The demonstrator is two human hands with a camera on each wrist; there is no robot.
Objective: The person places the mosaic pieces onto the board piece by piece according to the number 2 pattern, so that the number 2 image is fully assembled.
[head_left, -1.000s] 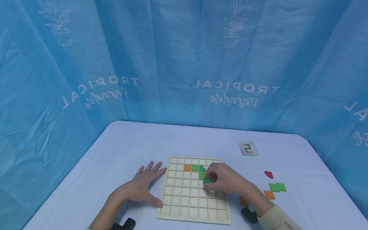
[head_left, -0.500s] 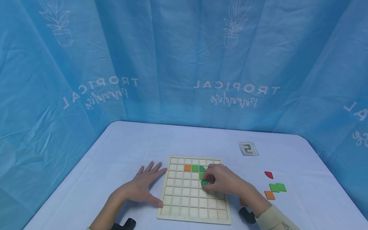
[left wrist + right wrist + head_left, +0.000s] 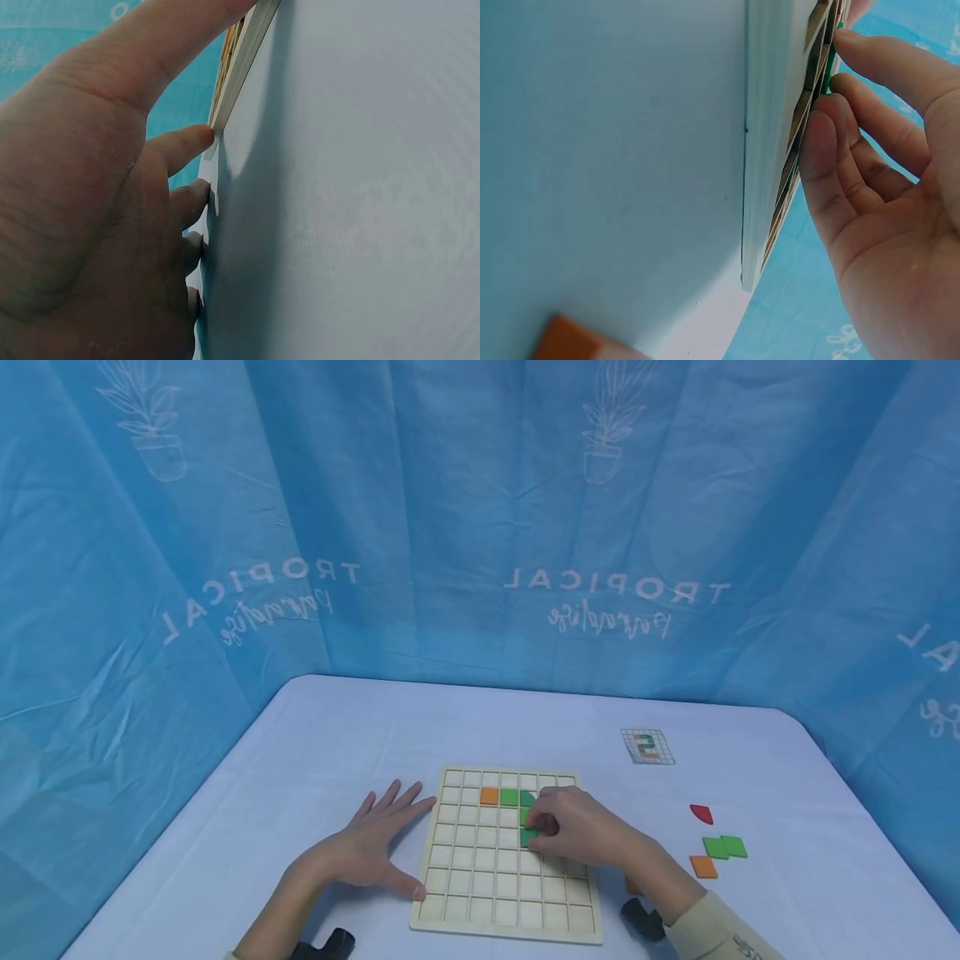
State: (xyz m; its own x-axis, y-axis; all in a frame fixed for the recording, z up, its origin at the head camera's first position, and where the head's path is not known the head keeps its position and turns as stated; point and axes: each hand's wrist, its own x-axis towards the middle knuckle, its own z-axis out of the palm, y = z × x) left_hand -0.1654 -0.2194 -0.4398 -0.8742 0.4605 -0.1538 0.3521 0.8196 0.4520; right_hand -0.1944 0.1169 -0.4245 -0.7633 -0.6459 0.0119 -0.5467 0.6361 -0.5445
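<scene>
Much white cloth (image 3: 360, 727) flanks the board edge (image 3: 429, 850) the left hand (image 3: 369, 850) touches.

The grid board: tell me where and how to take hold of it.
The grid board is probably best gripped by its left and right rims, one hand coming in from each side. It lies flat, so its thin outer edges offer the hold, and the placed tiles sit inward of both rims. The left hand touches the left edge.
</scene>
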